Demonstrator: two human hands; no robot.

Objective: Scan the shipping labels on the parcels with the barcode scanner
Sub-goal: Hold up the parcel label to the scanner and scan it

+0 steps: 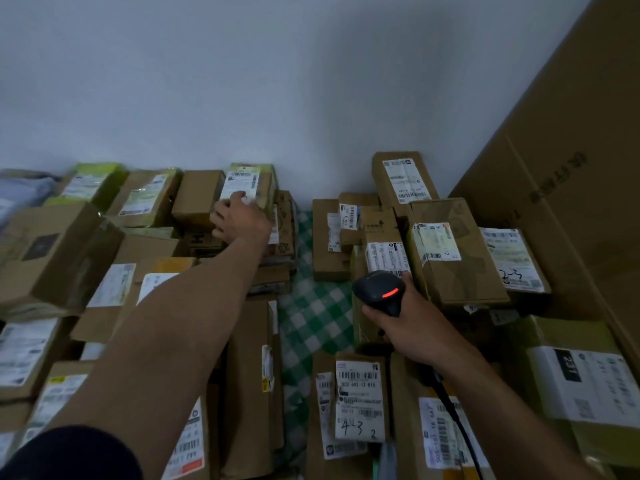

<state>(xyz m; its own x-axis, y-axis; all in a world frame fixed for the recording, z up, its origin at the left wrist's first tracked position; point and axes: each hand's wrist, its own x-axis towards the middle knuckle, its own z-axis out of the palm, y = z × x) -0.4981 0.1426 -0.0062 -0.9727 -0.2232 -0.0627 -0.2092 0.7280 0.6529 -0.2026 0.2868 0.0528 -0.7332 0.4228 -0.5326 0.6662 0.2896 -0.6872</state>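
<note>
Our left hand (239,220) reaches far back, fingers curled on a labelled parcel (242,183) by the wall (277,81); our right hand (415,327) grips the barcode scanner (381,289), well apart from that parcel.

1. Parcels (464,282): upward of twenty, mostly brown cardboard boxes, in two heaps. They overlap, so no exact figure can be given.
2. Shipping labels (358,396): about twenty showing, white, several blurred. Two bear handwritten marks.
3. Barcode scanner (381,289): one, black, with one red light bar (390,292).
4. Cable (453,414): one, black.
5. Hands: two, a left hand (239,220) and a right hand (412,327).
6. Sleeve (76,455): one, dark.
7. Large carton (571,168): one, at the right.
8. Checked cloth (311,317): one, green and white.
9. Soft pale bag (20,192): one, far left, blurred.
</note>
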